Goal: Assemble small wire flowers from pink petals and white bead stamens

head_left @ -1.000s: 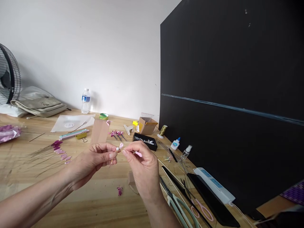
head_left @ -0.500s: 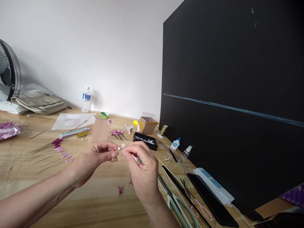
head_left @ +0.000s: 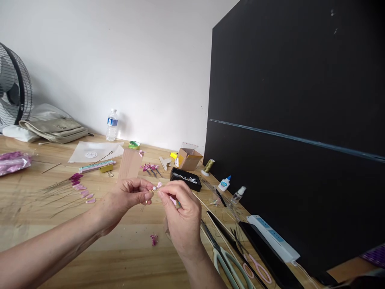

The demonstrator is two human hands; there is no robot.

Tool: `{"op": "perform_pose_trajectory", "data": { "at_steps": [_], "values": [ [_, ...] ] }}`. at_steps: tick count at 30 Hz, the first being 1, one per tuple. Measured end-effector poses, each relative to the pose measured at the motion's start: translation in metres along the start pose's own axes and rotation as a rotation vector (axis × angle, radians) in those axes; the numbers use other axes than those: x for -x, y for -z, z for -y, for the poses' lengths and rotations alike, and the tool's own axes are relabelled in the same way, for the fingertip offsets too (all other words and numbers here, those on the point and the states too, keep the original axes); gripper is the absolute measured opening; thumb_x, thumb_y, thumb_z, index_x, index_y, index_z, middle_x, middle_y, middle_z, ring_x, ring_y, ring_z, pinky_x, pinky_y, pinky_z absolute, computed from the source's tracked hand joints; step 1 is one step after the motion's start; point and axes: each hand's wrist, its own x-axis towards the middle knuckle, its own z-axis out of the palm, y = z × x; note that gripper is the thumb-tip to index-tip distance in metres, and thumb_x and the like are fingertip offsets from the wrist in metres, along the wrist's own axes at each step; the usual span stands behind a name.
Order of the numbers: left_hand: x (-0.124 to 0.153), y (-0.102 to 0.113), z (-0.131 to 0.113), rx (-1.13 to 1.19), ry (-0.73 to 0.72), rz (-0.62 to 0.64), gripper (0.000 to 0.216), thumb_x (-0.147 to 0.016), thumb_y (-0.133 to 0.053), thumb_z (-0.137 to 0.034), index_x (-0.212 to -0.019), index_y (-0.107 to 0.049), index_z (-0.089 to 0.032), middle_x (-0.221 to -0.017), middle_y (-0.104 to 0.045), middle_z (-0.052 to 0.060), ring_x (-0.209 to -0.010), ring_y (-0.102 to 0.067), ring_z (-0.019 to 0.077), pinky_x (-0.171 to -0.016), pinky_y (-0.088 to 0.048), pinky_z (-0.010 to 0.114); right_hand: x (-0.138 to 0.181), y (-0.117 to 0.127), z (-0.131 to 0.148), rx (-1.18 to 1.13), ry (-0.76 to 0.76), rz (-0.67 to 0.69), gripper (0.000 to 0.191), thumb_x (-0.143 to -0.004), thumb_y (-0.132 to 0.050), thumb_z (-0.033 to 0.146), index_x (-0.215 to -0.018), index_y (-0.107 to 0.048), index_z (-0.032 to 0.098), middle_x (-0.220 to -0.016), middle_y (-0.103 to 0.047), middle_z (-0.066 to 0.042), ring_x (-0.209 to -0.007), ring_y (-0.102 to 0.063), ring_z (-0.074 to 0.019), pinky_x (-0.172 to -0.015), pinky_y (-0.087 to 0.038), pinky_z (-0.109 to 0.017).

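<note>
The counter runs back to a white wall, and a black panel bounds it on the right. Both hands work raised over its middle, well apart from either edge. Room is tight on the right, where green-handled scissors lie just beside the right wrist; it opens wider below the left forearm. A magenta flower cluster lies below the gap between the hands.

The pearl ornament sits between the two hands, its long axis slanting: a pale petal tip points up and to the right, while gold wirework trails down and to the left. The left hand clamps it between thumb and forefinger. The right hand has thumb and forefinger pinched together beside the pearl, and a pink piece shows in its grasp.
</note>
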Motion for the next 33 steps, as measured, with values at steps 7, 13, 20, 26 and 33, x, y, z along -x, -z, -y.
{"op": "perform_pose_trajectory", "data": {
  "at_steps": [7,13,20,26,33],
  "values": [
    [-0.0001,-0.0014,0.0,-0.008,0.004,-0.013,0.009,-0.059,-0.072,-0.024,-0.066,-0.069,-0.019,-0.059,-0.059,-0.002,-0.061,-0.048,0.013,-0.063,-0.037,0.026,0.0019,-0.001,-0.0004,0.002,0.013,-0.025,0.019,-0.075,-0.051,0.004,-0.069,-0.057,0.021,-0.071,-0.057,0.0,-0.068,-0.054,-0.0136,-0.06,-0.043,-0.027],
    [-0.0009,-0.0005,0.0009,-0.026,0.007,-0.006,0.01,-0.061,-0.071,-0.025,-0.068,-0.068,-0.019,-0.059,-0.058,-0.002,-0.061,-0.047,0.0126,-0.063,-0.036,0.025,0.0029,-0.0017,-0.0011,0.017,0.04,-0.02,0.021,-0.073,-0.05,0.001,-0.069,-0.057,0.02,-0.07,-0.056,0.0,-0.068,-0.054,-0.0131,-0.06,-0.043,-0.026],
    [-0.0012,0.0001,0.0019,-0.028,0.005,-0.006,0.008,-0.06,-0.071,-0.023,-0.067,-0.068,-0.019,-0.061,-0.058,-0.002,-0.062,-0.048,0.0131,-0.064,-0.037,0.026,0.0048,-0.0015,-0.0025,0.035,0.044,-0.02,0.02,-0.074,-0.049,0.003,-0.069,-0.057,0.02,-0.071,-0.056,-0.001,-0.068,-0.054,-0.014,-0.06,-0.044,-0.027],
    [-0.0012,-0.0011,0.001,-0.025,0.021,-0.014,0.007,-0.06,-0.071,-0.023,-0.066,-0.068,-0.02,-0.061,-0.059,-0.002,-0.062,-0.048,0.013,-0.065,-0.038,0.026,0.0064,-0.0025,-0.0032,0.016,0.054,-0.035,0.02,-0.075,-0.048,0.003,-0.071,-0.057,0.021,-0.071,-0.057,-0.001,-0.069,-0.055,-0.0142,-0.061,-0.045,-0.028],
    [-0.0001,-0.0013,0.0022,-0.014,0.03,-0.01,0.008,-0.059,-0.071,-0.023,-0.066,-0.068,-0.019,-0.063,-0.06,-0.002,-0.062,-0.048,0.0126,-0.065,-0.038,0.026,0.0076,-0.0035,-0.0043,0.043,0.078,-0.024,0.021,-0.075,-0.048,0.001,-0.071,-0.056,0.021,-0.071,-0.056,0.0,-0.069,-0.054,-0.0136,-0.062,-0.045,-0.027]
  ]
}}
